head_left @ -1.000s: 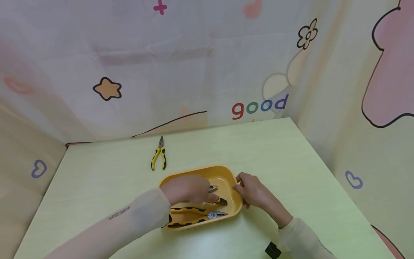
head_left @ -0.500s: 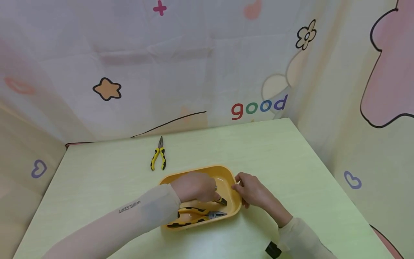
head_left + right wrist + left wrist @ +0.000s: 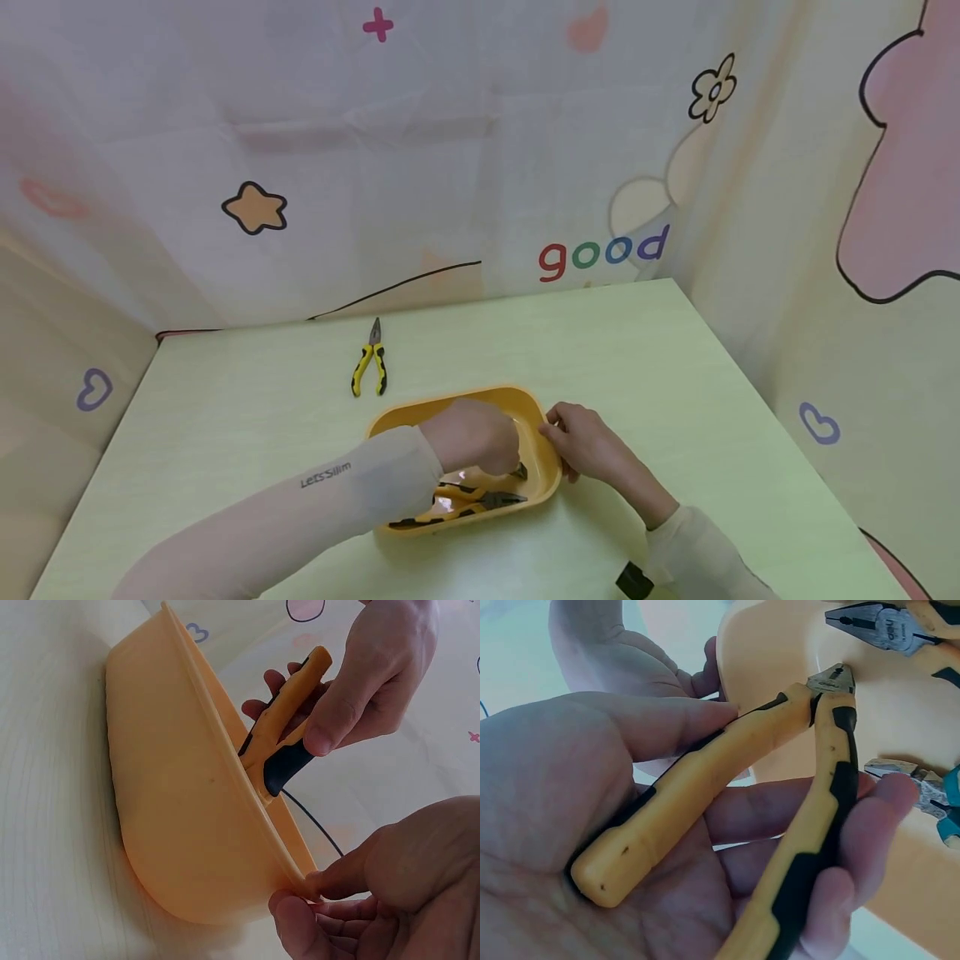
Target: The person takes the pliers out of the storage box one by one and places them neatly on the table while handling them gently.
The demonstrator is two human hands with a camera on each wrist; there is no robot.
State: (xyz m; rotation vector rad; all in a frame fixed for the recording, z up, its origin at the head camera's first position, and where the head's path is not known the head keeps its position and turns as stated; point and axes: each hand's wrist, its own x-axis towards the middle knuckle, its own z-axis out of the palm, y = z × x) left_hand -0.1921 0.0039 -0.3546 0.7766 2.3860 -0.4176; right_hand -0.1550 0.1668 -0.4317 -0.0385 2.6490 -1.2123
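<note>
In the head view my left hand (image 3: 480, 435) is down inside the yellow tray (image 3: 536, 404). It grips pliers (image 3: 712, 769) with yellow and black handles; in the left wrist view the handles stand apart across the palm and the head points into the tray. From the right wrist side, these pliers slant over the rim. My right hand (image 3: 588, 442) pinches the tray's right rim between thumb and fingers. A second pair of yellow-black pliers (image 3: 495, 500) lies along the tray's near side. Pliers with teal handles (image 3: 930, 791) also lie in it, seen only from the left wrist.
Yellow-black needle-nose pliers (image 3: 374, 337) lie on the pale green table (image 3: 615, 350), behind the tray. A printed curtain (image 3: 420, 192) hangs along the table's back and sides. By the right cuff is a small black object (image 3: 634, 581).
My left hand has shifted to the right inside the tray, and the pliers in it are now mostly hidden beneath it. The right hand stays on the rim.
</note>
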